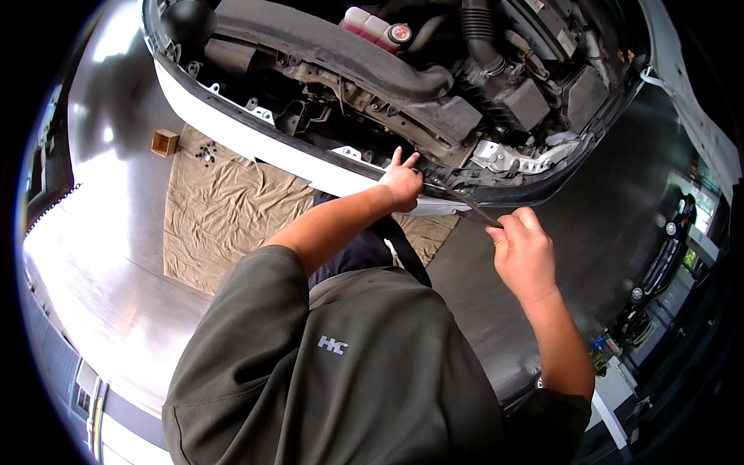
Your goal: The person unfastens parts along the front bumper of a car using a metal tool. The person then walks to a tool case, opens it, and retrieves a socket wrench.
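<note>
My right hand (523, 252) is closed round the near end of a long, slim, dark metal tool (479, 211). From my fist the tool slants up and left to the front edge of a car's engine bay, where its far end meets the trim; what kind of tip it has is too small to tell. My left hand (402, 186) rests on the top edge of the white front bumper (287, 161), right beside that far end. Two of its fingers stretch apart over the gap behind the bumper; its thumb side is partly hidden.
Behind the bumper lies the open engine bay, with a reservoir (372, 29) of pink fluid and a black air hose (478, 35). A tan cloth (217, 209) covers the floor at left, bearing several small dark pieces (206, 151). Beside it stands a small open box (164, 142).
</note>
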Available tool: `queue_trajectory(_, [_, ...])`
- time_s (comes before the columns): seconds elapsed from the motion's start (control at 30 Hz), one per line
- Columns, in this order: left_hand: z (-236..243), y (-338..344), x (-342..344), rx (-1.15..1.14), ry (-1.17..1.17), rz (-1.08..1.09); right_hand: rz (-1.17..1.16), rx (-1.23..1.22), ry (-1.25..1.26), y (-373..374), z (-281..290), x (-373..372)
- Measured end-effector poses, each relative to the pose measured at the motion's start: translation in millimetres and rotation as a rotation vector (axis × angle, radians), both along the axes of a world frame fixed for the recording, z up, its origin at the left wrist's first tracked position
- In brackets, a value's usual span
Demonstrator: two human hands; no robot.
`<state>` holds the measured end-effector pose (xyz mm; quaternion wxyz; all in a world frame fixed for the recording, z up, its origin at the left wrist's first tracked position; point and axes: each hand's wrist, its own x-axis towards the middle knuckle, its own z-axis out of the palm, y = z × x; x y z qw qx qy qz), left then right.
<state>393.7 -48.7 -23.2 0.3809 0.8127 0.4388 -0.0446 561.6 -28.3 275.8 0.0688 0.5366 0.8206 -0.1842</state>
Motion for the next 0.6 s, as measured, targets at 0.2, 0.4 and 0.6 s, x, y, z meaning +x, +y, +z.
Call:
queue_trajectory(0.2, [-4,0,2,0.016,0.025,-0.019,-0.13,0.036,0.028,-8,-2,-2])
queue_trajectory(0.4, [17,5,-3,-0.003,0.11,-0.125,-0.089,0.127,-0.032,-17,-6,-3])
queue_trajectory(0.6, [38,-44,-41,0.216,0.048,0.193,0.228,0.494,-0.209,-15,53,-9])
